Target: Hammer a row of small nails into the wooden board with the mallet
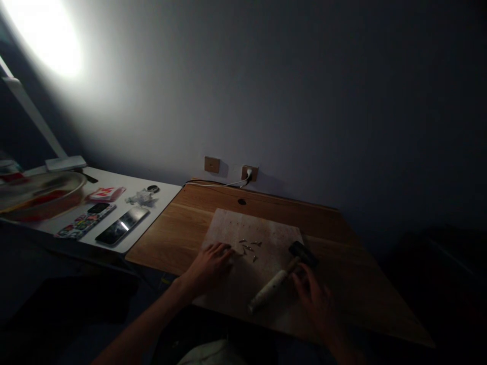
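Left forearm [162, 306] foremost | left hand [213, 261] curled, hold unclear | metal pieces [248, 248] beside its fingertips | board [239, 289] beneath | right hand [312, 291] at hammer [274, 284], grip unclear

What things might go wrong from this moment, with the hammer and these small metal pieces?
The small metal pieces lie loose on the board, so a brush of the left hand might scatter them. The light here is dim, so the right hand, close to the hammer, might misjudge its grip.

Dim wall [315, 101], white table [164, 195] beside wooden desk [357, 284]
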The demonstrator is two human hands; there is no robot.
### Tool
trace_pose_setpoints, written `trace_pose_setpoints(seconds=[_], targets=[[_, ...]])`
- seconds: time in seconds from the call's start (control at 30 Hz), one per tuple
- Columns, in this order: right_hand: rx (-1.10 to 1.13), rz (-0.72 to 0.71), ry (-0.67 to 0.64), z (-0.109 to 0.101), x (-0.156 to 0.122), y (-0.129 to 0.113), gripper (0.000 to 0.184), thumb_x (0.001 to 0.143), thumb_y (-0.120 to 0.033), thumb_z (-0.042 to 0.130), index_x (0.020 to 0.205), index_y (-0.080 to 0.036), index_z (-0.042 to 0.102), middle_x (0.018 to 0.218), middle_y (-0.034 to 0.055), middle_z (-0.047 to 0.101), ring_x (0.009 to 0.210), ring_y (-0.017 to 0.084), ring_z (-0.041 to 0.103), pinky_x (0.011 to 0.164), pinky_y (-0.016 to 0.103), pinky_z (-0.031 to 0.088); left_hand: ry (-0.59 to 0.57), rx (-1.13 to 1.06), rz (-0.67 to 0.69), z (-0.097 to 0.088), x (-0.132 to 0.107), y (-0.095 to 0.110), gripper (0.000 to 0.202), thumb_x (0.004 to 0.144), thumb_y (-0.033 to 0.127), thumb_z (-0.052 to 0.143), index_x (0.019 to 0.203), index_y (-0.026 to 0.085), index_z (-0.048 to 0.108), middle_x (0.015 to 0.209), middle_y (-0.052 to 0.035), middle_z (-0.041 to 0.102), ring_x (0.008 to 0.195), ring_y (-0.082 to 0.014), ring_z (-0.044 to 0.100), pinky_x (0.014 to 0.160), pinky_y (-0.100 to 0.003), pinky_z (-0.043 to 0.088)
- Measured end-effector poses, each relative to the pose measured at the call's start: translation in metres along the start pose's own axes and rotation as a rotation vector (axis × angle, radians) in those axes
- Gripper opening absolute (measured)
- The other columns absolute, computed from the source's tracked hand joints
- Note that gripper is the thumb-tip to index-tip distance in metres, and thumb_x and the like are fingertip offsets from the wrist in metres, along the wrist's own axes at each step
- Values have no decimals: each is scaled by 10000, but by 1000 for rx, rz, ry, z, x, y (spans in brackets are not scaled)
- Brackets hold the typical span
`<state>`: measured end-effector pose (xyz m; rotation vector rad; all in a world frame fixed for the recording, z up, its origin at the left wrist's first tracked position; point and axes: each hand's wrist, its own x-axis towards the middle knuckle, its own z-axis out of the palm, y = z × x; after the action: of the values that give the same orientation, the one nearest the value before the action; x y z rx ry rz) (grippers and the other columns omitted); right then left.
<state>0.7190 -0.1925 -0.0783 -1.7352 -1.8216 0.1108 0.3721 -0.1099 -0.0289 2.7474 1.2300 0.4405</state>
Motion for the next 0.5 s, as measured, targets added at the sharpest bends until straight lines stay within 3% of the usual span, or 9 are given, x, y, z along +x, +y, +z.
trace_pose_setpoints(seconds=[0.13, 0.23, 0.37, 0.5], targets=[[82, 129, -77, 13, 31, -18, 466, 957, -571, 423, 1175, -271, 706, 1238, 104, 739, 1122, 296, 705, 930, 401, 559, -28, -22, 55, 1, 63, 11, 294, 967, 257, 552, 1249, 201, 613, 1275, -120, 626, 1133, -262, 611, 962, -398, 514], [149, 262, -76, 20, 46, -28, 526, 932, -639, 402, 1010, -232, 726, 1062, 127, 782, 1000, 315, 735, 887, 416, 554, -99, 27, 73, 12, 100, 20, 261, 950, 280, 558, 1171, 176, 649, 1190, -144, 645, 1100, -289, 622, 929, -405, 520], [251, 356, -57, 20, 49, -35, 493, 875, -676, 464, 877, -242, 698, 919, 107, 770, 894, 313, 726, 841, 416, 528, -178, 26, 56, 27, 130, 26, 239, 922, 237, 546, 1101, 130, 663, 1076, -154, 674, 993, -282, 663, 887, -385, 527], [365, 379, 2, 18, 46, -36, 438, 822, -646, 532, 843, -238, 692, 903, 97, 754, 889, 292, 700, 848, 392, 514, -183, -15, 75, 32, 144, 24, 196, 884, 210, 567, 1023, 136, 684, 1049, -149, 679, 1004, -293, 664, 905, -395, 518]])
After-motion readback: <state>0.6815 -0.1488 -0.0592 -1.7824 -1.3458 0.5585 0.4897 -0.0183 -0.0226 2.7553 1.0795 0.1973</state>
